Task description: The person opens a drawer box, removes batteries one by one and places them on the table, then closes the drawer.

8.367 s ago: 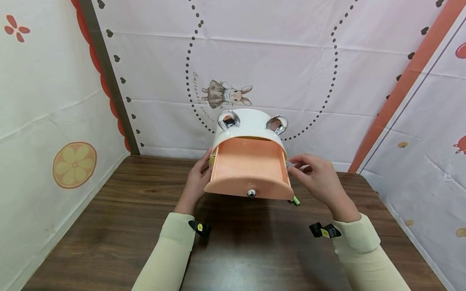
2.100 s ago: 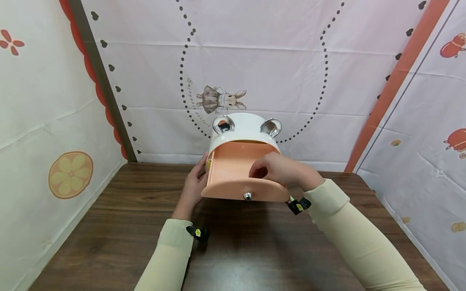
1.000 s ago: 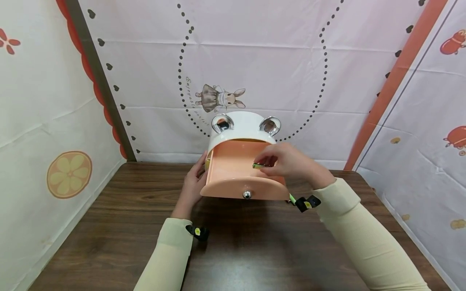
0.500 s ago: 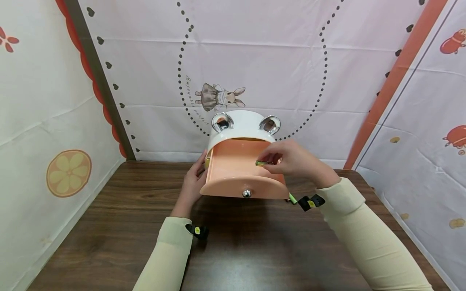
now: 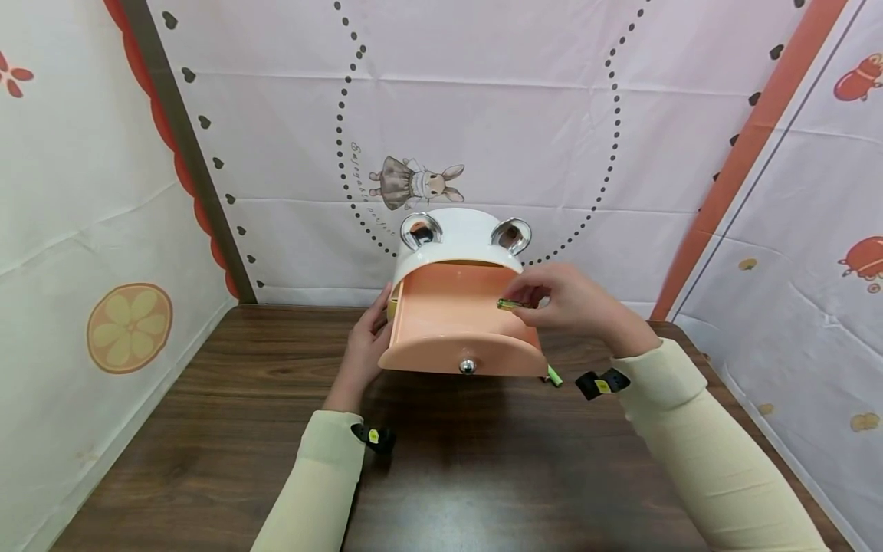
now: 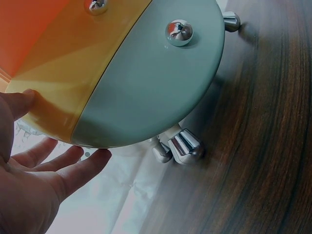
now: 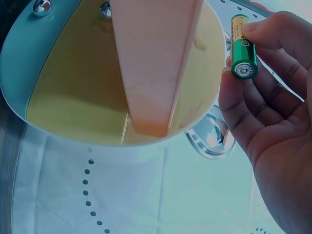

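Note:
A round white storage box [image 5: 458, 234] with two silver ring ears stands at the back of the table, its peach top drawer [image 5: 441, 307] pulled out. Around the box's left edge, my left hand [image 5: 364, 349] rests its thumb on the yellow drawer front [image 6: 73, 63] and its fingers along the side. The grey-green bottom drawer [image 6: 151, 87] is closed. My right hand [image 5: 569, 310] pinches a green and gold battery [image 7: 243, 48] between thumb and fingers, above the right side of the open drawer. No contents show in the visible part of that drawer.
A light green stick-like thing [image 5: 554, 376] lies on the table right of the drawer, partly hidden. The brown wooden table [image 5: 441, 475] ends at a printed cloth backdrop [image 5: 483, 115]. Silver feet [image 6: 185, 146] hold the box up.
The right hand went from beside the box into the drawer, then came up with the battery. Over the last second it has drifted right and slightly up. The left hand stays put.

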